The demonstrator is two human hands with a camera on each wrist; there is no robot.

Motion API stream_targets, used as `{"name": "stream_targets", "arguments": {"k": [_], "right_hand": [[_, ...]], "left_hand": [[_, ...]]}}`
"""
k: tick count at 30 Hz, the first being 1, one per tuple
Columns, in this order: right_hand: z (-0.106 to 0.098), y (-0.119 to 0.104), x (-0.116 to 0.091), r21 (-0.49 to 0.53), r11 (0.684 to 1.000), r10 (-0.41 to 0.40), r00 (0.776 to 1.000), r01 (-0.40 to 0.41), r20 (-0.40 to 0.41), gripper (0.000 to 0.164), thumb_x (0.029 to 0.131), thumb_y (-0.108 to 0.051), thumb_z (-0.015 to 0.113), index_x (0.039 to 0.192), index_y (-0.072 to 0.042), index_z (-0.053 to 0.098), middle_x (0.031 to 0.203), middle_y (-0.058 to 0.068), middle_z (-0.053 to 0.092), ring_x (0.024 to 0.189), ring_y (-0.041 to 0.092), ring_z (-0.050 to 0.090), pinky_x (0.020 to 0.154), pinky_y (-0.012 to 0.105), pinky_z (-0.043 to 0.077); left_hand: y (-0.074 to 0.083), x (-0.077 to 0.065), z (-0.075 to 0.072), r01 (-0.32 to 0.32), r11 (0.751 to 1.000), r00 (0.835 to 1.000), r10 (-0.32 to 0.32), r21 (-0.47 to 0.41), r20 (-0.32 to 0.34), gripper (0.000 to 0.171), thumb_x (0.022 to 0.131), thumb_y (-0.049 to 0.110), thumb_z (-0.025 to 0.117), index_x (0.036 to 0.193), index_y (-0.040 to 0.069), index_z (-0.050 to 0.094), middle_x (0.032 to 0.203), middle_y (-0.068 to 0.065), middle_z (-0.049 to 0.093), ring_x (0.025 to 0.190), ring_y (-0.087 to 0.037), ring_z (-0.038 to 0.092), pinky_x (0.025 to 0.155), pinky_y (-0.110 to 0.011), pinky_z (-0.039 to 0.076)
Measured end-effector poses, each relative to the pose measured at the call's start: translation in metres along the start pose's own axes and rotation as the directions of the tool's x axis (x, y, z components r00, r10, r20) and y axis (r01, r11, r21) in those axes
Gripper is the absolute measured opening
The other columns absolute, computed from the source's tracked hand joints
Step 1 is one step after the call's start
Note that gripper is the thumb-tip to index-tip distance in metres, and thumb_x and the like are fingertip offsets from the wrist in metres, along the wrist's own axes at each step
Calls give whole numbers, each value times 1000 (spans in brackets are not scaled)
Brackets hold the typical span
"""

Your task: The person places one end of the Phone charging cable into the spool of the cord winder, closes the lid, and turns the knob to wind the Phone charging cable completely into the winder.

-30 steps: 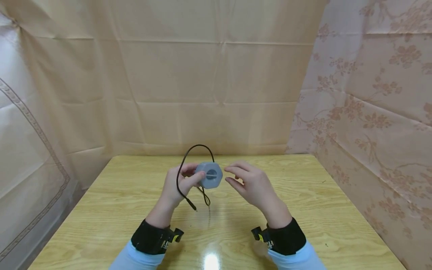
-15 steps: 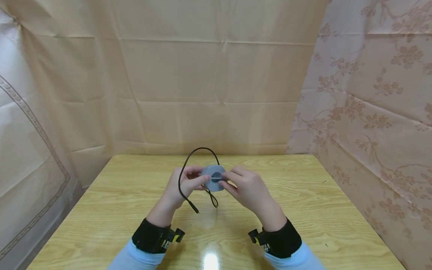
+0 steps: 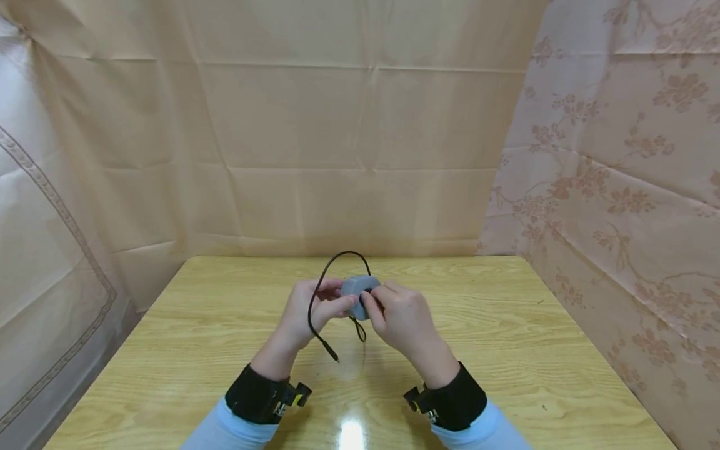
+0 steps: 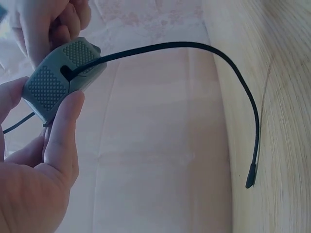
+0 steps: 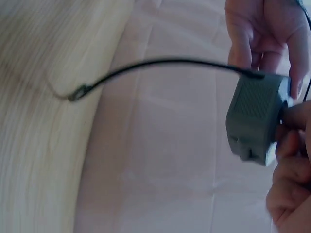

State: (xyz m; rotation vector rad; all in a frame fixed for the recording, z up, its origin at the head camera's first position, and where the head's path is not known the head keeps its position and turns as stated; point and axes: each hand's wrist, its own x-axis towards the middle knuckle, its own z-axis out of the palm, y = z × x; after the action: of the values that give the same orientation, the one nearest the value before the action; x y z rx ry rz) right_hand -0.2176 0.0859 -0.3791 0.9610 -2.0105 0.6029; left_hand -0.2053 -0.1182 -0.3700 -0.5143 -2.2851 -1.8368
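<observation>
I watch from remote: in the head cam the grey case (image 3: 353,287) is a bit below frame centre, held up above the wooden table (image 3: 506,350) betw. both hands. The L hand (image 3: 305,312), just left of it, grips the case, w/ the thumb lying on the front face. The R hand (image 3: 402,317), just right of it, pinches the case w/ thumb and finger at the recess of the front face; the exact place of these fingertips I cannot tell, bec. they are partly hidden.

A black cable (image 3: 310,306) rises behind the case, makes an arch to the left and comes down across the L hand to a plug-like end (image 3: 332,352), approx. lower middle of the frame. Under the case hangs a small cable loop (image 3: 361,330).

In the L wrist cam the case is tilted, at upper left; its sides are textured, and a cable leaves thru a dark slot (image 4: 66,73), then bends to the right part of the frame. In the R wrist cam the case is at right, w/ cable running to upper left.

Beige cloth (image 3: 337,137) fills the upper middle, flowered cloth (image 3: 607,206) the right side. Both wrists wear black bands (image 3: 255,395), next to light-blue sleeves (image 3: 230,430).
</observation>
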Motion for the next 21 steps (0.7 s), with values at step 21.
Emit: {"name": "stream_targets", "arguments": {"k": [21], "right_hand": [[8, -15, 11, 647, 73, 731, 482, -759, 483, 33, 104, -13, 56, 75, 1, 66, 54, -2, 46, 45, 7, 32, 42, 20, 24]], "left_hand": [[-11, -1, 9, -241, 957, 952, 265, 162, -150, 29, 83, 12, 87, 110, 6, 78, 91, -4, 66, 80, -20, 66, 62, -30, 60]]}}
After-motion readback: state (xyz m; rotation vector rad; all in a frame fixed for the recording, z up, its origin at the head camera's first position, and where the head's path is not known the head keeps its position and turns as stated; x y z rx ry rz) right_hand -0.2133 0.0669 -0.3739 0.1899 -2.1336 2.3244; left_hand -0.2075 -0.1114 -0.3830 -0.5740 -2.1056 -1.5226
